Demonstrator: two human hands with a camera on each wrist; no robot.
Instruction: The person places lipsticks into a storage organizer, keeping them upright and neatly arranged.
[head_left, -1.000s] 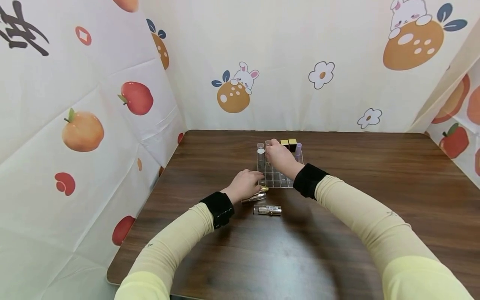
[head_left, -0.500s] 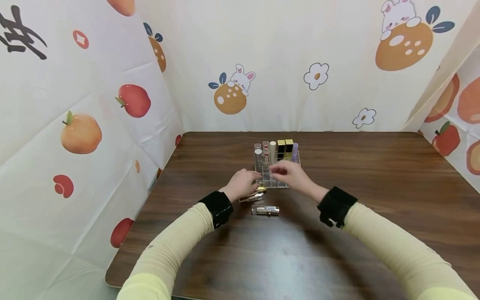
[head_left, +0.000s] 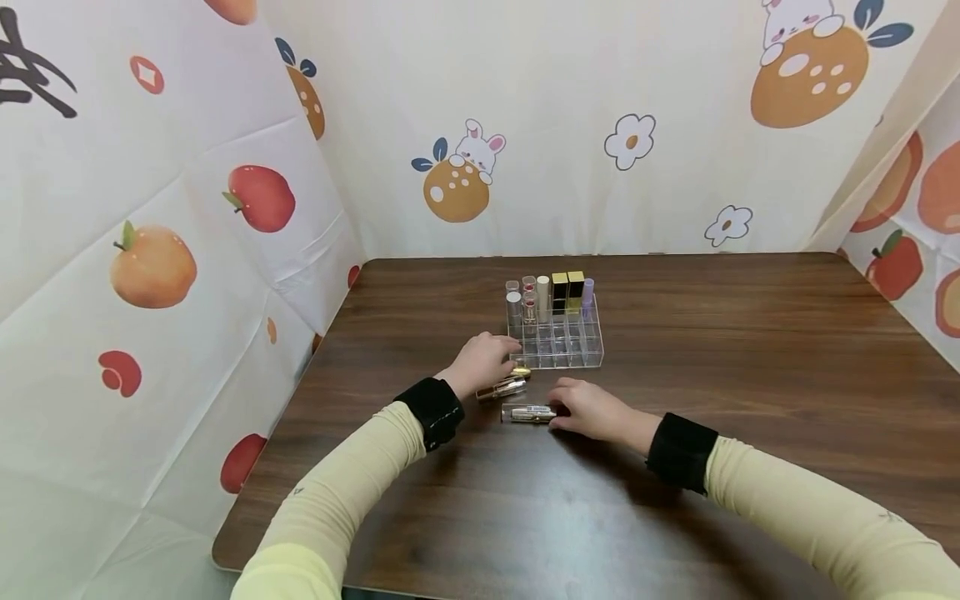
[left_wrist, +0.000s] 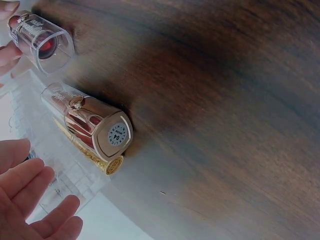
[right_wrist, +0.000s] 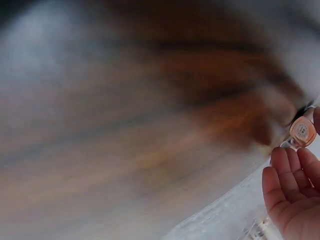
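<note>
My right hand (head_left: 592, 410) has its thumb and fingers on either side of one end of a clear-capped lipstick (head_left: 517, 413) lying on the table. The lipstick's round base label faces the fingers in the right wrist view. My left hand (head_left: 480, 365) lies by the near left corner of a clear acrylic organizer (head_left: 592, 360), its fingers relaxed and holding nothing. Beside that hand lies a second lipstick (left_wrist: 107, 132), rose-gold with a clear cap and a base label. A slim gold tube (left_wrist: 100, 162) lies against it.
Several lipsticks stand in the organizer's rear rows, among them black-and-gold ones (head_left: 567, 287), a lilac tube (head_left: 588, 292) and a silver one (head_left: 513, 308). Its front rows are bare compartments. The dark wooden table (head_left: 735, 350) meets printed curtains at the back and left.
My right hand has left the tubes in the organizer and come down toward me to the nearest lipstick. The left hand has stayed almost in place.
</note>
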